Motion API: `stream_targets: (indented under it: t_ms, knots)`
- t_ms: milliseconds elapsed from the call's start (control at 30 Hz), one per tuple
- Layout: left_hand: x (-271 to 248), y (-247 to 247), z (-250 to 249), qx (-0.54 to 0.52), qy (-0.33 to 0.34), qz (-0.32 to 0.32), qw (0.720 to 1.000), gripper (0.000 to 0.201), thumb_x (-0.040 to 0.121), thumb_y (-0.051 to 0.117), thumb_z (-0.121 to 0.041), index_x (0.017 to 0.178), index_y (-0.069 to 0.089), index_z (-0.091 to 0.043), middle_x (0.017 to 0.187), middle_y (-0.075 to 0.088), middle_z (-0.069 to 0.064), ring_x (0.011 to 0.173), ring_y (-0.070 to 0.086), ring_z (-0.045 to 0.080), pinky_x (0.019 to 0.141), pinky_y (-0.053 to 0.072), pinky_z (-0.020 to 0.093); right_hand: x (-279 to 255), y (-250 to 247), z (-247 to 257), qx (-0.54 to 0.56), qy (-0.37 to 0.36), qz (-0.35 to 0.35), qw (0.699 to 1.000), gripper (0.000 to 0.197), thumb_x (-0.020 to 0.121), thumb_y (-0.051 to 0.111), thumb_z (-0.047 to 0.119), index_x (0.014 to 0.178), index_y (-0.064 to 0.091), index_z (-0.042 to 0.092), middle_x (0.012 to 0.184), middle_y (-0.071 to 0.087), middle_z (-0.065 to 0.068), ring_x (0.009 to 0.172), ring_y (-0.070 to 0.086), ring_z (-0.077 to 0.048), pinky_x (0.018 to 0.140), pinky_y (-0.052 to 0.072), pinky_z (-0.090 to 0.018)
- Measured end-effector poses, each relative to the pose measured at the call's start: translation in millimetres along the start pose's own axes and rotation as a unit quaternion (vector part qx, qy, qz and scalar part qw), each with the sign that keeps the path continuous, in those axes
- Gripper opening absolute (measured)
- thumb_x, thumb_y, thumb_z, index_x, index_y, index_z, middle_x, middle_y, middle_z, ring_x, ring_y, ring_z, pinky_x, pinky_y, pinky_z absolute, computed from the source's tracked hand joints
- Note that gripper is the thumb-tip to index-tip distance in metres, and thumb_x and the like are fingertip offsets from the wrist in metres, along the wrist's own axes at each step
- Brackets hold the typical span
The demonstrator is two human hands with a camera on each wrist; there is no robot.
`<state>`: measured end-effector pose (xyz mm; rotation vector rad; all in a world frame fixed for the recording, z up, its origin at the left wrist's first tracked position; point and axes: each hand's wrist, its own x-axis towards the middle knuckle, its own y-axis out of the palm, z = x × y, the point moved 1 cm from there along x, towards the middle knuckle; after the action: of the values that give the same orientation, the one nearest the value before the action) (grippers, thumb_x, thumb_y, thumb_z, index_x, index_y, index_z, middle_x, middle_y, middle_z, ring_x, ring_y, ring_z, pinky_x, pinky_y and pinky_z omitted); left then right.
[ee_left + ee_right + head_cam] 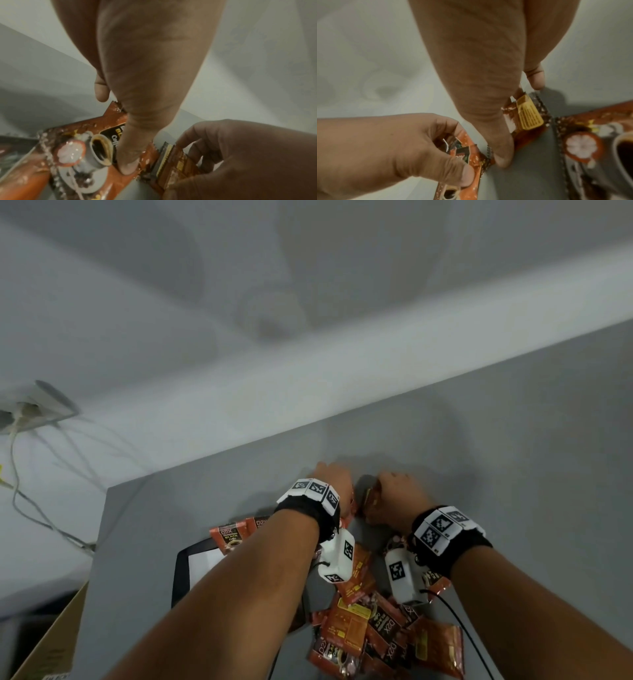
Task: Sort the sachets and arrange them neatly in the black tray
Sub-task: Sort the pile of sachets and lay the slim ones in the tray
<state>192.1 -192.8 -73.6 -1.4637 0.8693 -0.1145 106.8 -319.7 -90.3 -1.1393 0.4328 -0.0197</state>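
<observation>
Orange-brown coffee sachets lie in a loose pile [376, 628] on the grey table [513, 457]. The black tray [181, 573] sits left of the pile, mostly hidden under my left forearm, with one sachet [233, 534] over its far edge. Both hands are beyond the pile, close together. My left hand [334, 479] pinches a sachet with a coffee-cup picture [82, 152], its thumb [129, 165] pressed on the front. My right hand [394, 491] grips a sachet with a yellow label [528, 115] standing on edge, possibly with others behind it.
A white wall runs just behind the table's far edge. A wall socket with cables [34, 409] hangs at the left. A cardboard box [51, 642] stands beside the table's left edge. A black cord [455, 621] trails from my right wrist over the pile.
</observation>
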Motion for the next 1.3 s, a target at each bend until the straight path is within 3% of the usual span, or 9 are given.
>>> stream_targets:
  t_ms: [200,433,633,767,900,967,1067,1167,1300]
  knots:
    - [-21.3,-18.9,5.4,-0.06,0.027,0.021,0.998,0.007,0.082,0.071,-0.013,0.087,0.067,-0.01,0.095,0.072,0.01,0.087,0.069,0.029,0.072,0.056,0.035,2.1,-1.1,4.6,-0.034,0.013,0.037,0.999,0.063,0.072,0.081,0.042,0.119,0.056,0.009,0.121,0.06,-0.012,0.116,0.056,-0.035,0.095,0.047,-0.038]
    - [-62.9,-25.1,-8.7,-0.028,0.103,0.057,0.993,0.047,0.078,0.082,-0.018,0.122,0.064,-0.017,0.114,0.061,0.002,0.1,0.06,0.021,0.074,0.043,0.027,-21.6,-17.8,-3.3,0.034,-0.071,0.015,0.997,0.013,0.081,0.069,0.022,0.08,0.064,0.01,0.079,0.063,-0.003,0.079,0.066,-0.026,0.069,0.047,-0.034]
    - [-64.2,7.1,-24.3,-0.004,0.092,0.051,0.994,0.046,0.079,0.073,-0.004,0.123,0.062,-0.012,0.114,0.067,0.01,0.1,0.066,0.031,0.081,0.053,0.034,-68.7,-27.1,-10.2,0.006,-0.05,0.064,0.997,0.032,0.091,0.061,0.016,0.06,0.052,0.019,0.066,0.062,-0.01,0.067,0.061,-0.026,0.059,0.046,-0.031]
    - [-62.4,17.6,-27.0,0.055,0.067,0.041,0.995,0.036,0.082,0.073,-0.012,0.117,0.063,-0.011,0.115,0.062,0.013,0.097,0.066,0.033,0.086,0.056,0.043,-87.2,7.8,-8.9,-0.055,-0.008,0.076,0.996,0.006,0.098,0.056,0.018,0.093,0.059,0.015,0.106,0.069,-0.012,0.101,0.066,-0.031,0.077,0.048,-0.031]
    - [-28.2,47.6,-11.9,0.13,0.055,0.083,0.987,0.055,0.051,0.092,-0.023,0.096,0.061,-0.021,0.109,0.061,0.005,0.077,0.067,0.029,0.07,0.06,0.043,-87.1,21.5,-9.6,-0.068,0.027,0.054,0.996,0.034,0.097,0.057,0.024,0.124,0.051,0.004,0.126,0.058,-0.017,0.119,0.057,-0.037,0.098,0.047,-0.039]
    - [-29.3,45.6,-12.6,0.124,0.056,0.076,0.988,0.05,0.052,0.093,-0.022,0.08,0.052,-0.025,0.101,0.066,0.004,0.069,0.066,0.026,0.068,0.06,0.038,-84.7,24.8,-9.3,-0.099,0.023,0.06,0.993,0.035,0.097,0.053,0.029,0.124,0.055,0.008,0.126,0.057,-0.014,0.121,0.051,-0.037,0.102,0.043,-0.041]
    - [-52.0,30.7,-19.5,0.094,0.092,0.046,0.99,0.05,0.069,0.085,-0.015,0.109,0.056,-0.018,0.106,0.065,0.007,0.084,0.066,0.029,0.07,0.05,0.03,-84.8,23.5,-7.3,-0.095,0.018,0.061,0.993,0.03,0.092,0.049,0.032,0.115,0.059,0.015,0.124,0.058,-0.012,0.116,0.052,-0.035,0.1,0.044,-0.043]
    - [-59.8,27.5,-20.5,0.074,0.086,0.052,0.992,0.032,0.073,0.08,-0.015,0.09,0.053,-0.013,0.081,0.06,0.005,0.066,0.06,0.024,0.064,0.056,0.033,-86.8,11.0,-0.7,-0.053,-0.016,0.065,0.996,0.008,0.095,0.053,0.02,0.097,0.061,0.019,0.109,0.069,-0.008,0.103,0.065,-0.029,0.085,0.048,-0.032]
    - [-62.1,21.3,-21.6,0.06,0.079,0.081,0.992,0.019,0.078,0.071,-0.013,0.094,0.068,-0.003,0.09,0.071,0.016,0.07,0.065,0.027,0.063,0.057,0.035,-88.0,-0.1,-9.4,0.066,-0.025,0.054,0.996,0.019,0.095,0.058,0.019,0.109,0.07,0.012,0.108,0.072,-0.007,0.099,0.067,-0.026,0.084,0.053,-0.032]
